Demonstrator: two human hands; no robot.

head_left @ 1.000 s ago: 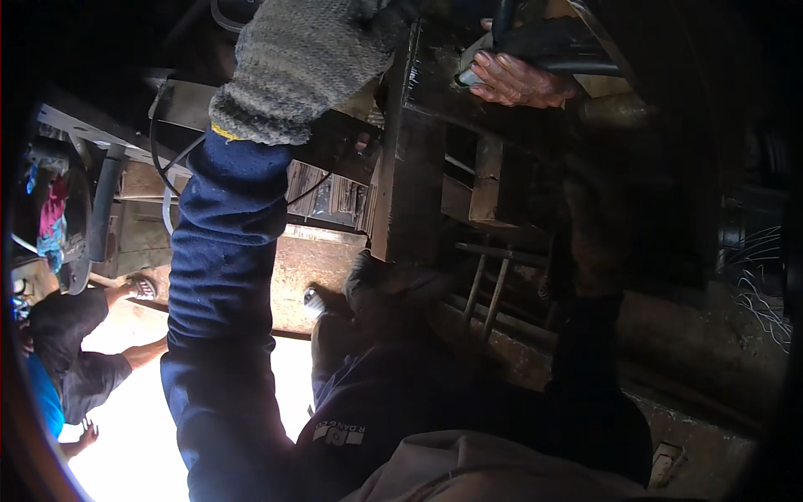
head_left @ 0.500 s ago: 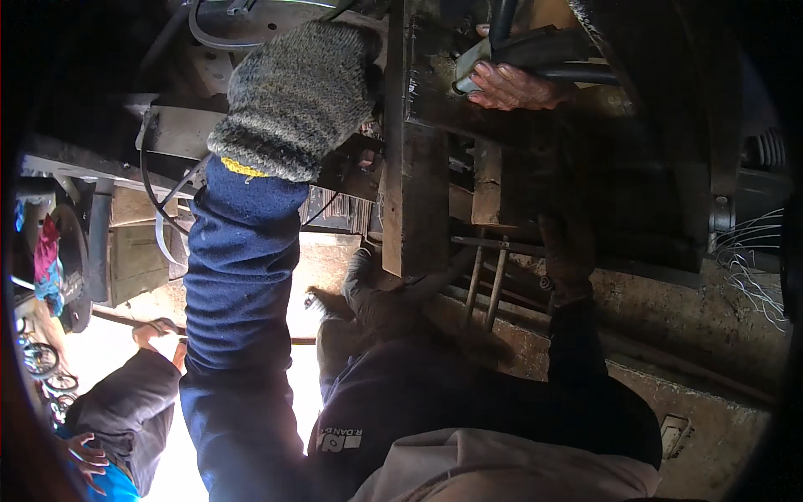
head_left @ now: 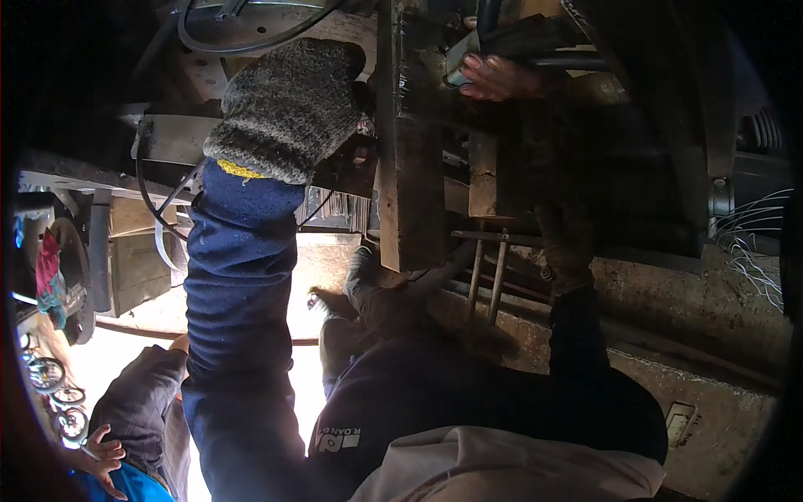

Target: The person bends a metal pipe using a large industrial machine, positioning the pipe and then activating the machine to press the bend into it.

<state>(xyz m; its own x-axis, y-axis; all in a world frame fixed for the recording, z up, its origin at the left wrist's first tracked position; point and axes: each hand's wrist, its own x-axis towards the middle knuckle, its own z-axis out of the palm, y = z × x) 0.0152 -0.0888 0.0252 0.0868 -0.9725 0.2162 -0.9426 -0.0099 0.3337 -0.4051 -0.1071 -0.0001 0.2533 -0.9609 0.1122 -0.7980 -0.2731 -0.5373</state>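
We look up at dark rusty metal underside of vehicle frame (head_left: 410,167), dirty concrete wall (head_left: 703,309) at right, bright daylight at lower left. Our left hand (head_left: 288,109), in grey knitted glove, presses against frame; fingers hidden, so we cannot tell their state. Our right hand (head_left: 502,77), bare, has fingers curled around grey flat metal tool (head_left: 510,42), tool lying across fingertips, against frame.

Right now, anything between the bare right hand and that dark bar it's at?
Nothing visible. The right hand already lies on the dark bar, fingers over it. The gloved left hand is apart, on the far side of the upright rusty beam.
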